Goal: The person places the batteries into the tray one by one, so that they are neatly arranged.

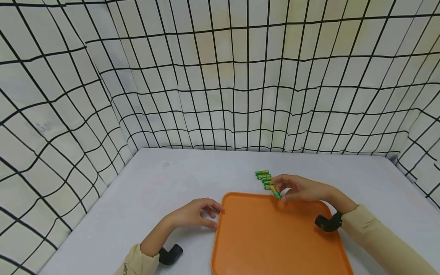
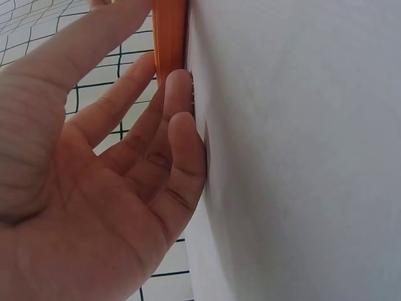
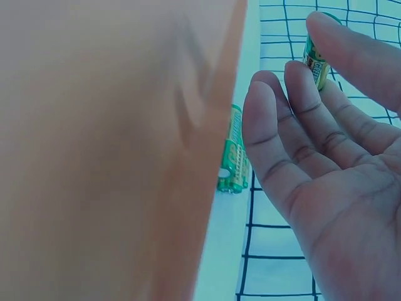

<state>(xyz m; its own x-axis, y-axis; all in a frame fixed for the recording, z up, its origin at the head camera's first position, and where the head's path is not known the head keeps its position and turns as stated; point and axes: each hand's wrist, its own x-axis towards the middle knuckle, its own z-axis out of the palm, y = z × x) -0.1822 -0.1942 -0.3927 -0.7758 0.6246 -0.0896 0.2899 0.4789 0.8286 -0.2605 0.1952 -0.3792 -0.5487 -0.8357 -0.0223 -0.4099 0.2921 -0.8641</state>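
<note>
Between thumb and fingers, my right hand (image 1: 302, 188) pinches a green battery (image 1: 275, 192) above the far edge of an orange tray (image 1: 254, 236). The same held battery (image 3: 317, 63) shows label print in the right wrist view. Just beyond the tray, several more green batteries (image 1: 262, 174) lie side by side on the table. My left hand (image 1: 194, 214) is at the tray's left edge, its fingertips touching the rim. In the left wrist view the left hand (image 2: 106, 188) has loosely bent fingers, and its little-finger side rests by the table.
A white table (image 1: 165, 179) carries the tray. Black netting (image 1: 233, 91) over pale walls rises behind the table and along both sides. Each wrist wears a black curved piece, one by the left sleeve (image 1: 170, 255) and one over the tray (image 1: 328, 222).
</note>
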